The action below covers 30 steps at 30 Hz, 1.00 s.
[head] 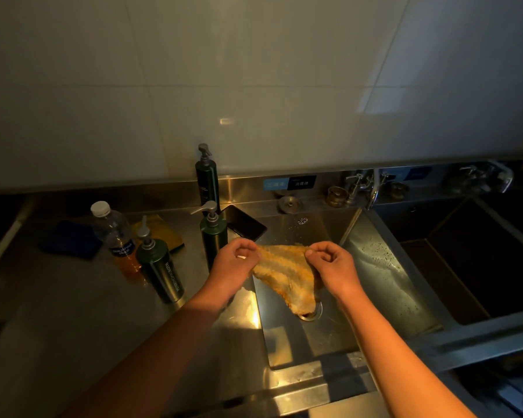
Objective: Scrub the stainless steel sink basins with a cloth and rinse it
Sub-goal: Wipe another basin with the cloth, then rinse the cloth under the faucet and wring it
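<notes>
Two hands stretch cloth (286, 274) above sink (381, 267).

three pump bottles (160, 267) stand on the counter (73, 312) left of the basin (375, 267).

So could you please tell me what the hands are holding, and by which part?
Both hands hold the yellow cloth by its top corners: left hand and right hand each pinch one, and it hangs over the sink basin.
</notes>
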Each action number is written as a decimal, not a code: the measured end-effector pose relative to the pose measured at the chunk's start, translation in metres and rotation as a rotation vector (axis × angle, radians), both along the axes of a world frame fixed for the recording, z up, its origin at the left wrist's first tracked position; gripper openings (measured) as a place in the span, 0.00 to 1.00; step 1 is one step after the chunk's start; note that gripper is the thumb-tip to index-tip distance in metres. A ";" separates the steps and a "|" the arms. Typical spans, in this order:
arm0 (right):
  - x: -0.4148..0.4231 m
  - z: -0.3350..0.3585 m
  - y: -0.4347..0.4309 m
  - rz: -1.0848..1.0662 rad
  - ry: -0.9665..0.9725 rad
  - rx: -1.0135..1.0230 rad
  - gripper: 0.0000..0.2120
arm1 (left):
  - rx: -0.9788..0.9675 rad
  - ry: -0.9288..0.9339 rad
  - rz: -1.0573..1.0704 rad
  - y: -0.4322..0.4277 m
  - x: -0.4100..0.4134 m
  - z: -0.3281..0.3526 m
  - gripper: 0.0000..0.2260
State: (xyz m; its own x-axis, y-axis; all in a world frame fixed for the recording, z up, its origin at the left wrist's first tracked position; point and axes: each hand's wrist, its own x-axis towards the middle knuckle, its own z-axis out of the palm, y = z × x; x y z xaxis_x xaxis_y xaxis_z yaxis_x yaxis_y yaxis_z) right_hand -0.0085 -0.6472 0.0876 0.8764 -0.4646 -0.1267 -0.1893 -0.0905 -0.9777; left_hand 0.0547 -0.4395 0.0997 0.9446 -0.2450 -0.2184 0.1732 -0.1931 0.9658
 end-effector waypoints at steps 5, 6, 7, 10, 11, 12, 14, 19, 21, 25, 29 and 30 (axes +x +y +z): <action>0.007 0.001 -0.024 0.003 -0.019 0.047 0.02 | -0.036 0.079 -0.039 -0.028 0.003 -0.008 0.19; 0.008 0.001 -0.031 0.004 -0.024 0.065 0.03 | -0.023 0.088 -0.050 -0.037 0.004 -0.010 0.21; 0.010 0.002 -0.038 0.005 -0.031 0.088 0.04 | -0.003 0.097 -0.062 -0.047 0.006 -0.014 0.24; 0.018 -0.003 -0.067 0.014 -0.060 0.131 0.05 | 0.015 0.203 -0.136 -0.082 0.014 -0.025 0.33; 0.020 -0.005 -0.075 0.015 -0.061 0.127 0.05 | 0.006 0.252 -0.167 -0.091 0.015 -0.027 0.36; 0.021 -0.007 -0.080 0.010 -0.046 0.134 0.05 | -0.010 0.289 -0.199 -0.098 0.016 -0.029 0.36; 0.029 -0.015 -0.104 0.001 0.016 0.172 0.04 | -0.054 0.351 -0.249 -0.127 0.019 -0.040 0.37; 0.057 -0.039 -0.172 0.055 0.090 0.305 0.06 | -0.208 0.447 -0.133 -0.220 0.019 -0.051 0.23; 0.068 -0.042 -0.208 0.120 0.113 0.277 0.07 | -0.204 0.410 -0.058 -0.254 0.024 -0.055 0.20; 0.084 -0.048 -0.273 0.274 0.111 0.241 0.09 | -0.163 0.344 0.038 -0.303 0.035 -0.058 0.13; 0.098 -0.062 -0.298 0.328 0.140 0.177 0.10 | -0.126 0.288 0.099 -0.329 0.042 -0.058 0.09; 0.100 -0.064 -0.299 0.332 0.139 0.170 0.11 | -0.115 0.267 0.103 -0.332 0.043 -0.058 0.09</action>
